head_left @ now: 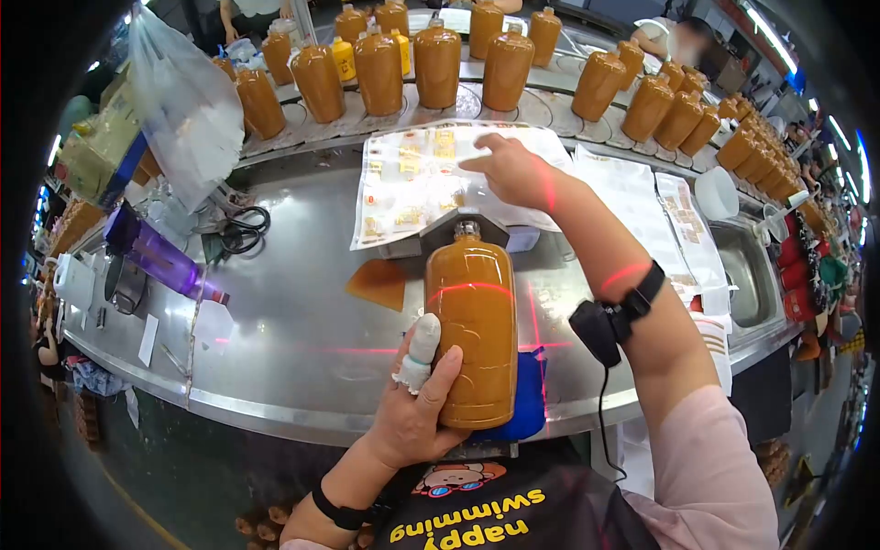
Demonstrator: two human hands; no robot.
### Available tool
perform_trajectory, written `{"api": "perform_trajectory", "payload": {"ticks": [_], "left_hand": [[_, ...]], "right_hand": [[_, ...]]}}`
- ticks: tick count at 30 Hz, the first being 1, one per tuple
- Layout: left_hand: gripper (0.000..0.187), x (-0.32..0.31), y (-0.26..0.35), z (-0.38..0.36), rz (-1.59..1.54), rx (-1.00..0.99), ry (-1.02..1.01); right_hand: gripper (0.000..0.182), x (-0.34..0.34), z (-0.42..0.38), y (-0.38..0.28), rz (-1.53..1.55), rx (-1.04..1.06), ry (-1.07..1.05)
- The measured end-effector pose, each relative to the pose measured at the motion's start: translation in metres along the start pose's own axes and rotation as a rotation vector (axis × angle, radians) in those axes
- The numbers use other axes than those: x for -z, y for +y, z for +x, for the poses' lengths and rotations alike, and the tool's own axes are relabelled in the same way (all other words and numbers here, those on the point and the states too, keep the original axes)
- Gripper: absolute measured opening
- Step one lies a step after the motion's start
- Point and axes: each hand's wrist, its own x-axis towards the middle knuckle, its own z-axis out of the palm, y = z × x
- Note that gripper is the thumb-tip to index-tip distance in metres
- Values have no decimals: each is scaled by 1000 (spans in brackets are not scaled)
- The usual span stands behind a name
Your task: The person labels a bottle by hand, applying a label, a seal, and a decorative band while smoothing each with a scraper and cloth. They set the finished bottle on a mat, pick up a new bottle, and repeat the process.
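A glossy amber-brown bottle (470,339) lies with its neck away from me in a dark notched rest. Red laser lines cross it and the bench. My left hand (417,403) grips the bottle's lower left side, thumb on its face and one finger wrapped in white. Beneath the bottle's base is a blue pad (524,403). Over a white sheet of gold-and-red printed decals (385,197), my right hand (513,170) reaches out with its thumb and forefinger apart. I make out nothing between those fingers. A brown triangular piece (378,282) lies left of the bottle.
Behind the sheet, a curved conveyor (353,124) carries several brown bottles (437,64). To the left are black scissors (244,229), a purple bottle (151,252) and a hanging plastic bag (183,110). A sink (747,275) and white bowl (716,193) stand right. Other people sit beyond the conveyor.
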Motion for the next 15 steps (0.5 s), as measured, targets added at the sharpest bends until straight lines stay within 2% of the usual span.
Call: {"api": "perform_trajectory", "payload": {"ticks": [3, 6, 10, 11, 14, 15], "left_hand": [[91, -3, -5, -1, -30, -11, 11], [93, -10, -11, -9, -111, 27, 57], [92, -7, -9, -4, -113, 16, 74], [92, -8, -9, -4, -114, 16, 79], [92, -4, -8, -2, -61, 2, 45], [94, -3, -8, -2, -34, -5, 25]], "right_hand": [[52, 8, 12, -15, -72, -34, -136], [49, 7, -2, -11, -137, 20, -173], [43, 25, -8, -1, -367, -202, -224], [35, 20, -4, 11, -341, -144, -201], [42, -5, 18, 18, -189, 68, 71], [52, -7, 28, 9, -143, 69, 52]]}}
